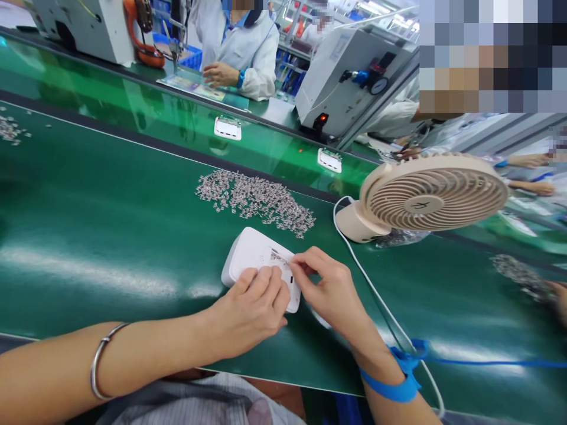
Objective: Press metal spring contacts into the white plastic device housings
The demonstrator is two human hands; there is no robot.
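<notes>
Only one mark can be made out: a dark logo of two or three strokes on the round hub of the beige fan [419, 205], at about three o'clock. Its characters cannot be read.

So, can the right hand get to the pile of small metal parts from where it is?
Probably yes: the pile of small metal parts lies just beyond the right hand, with only bare belt between.
</notes>
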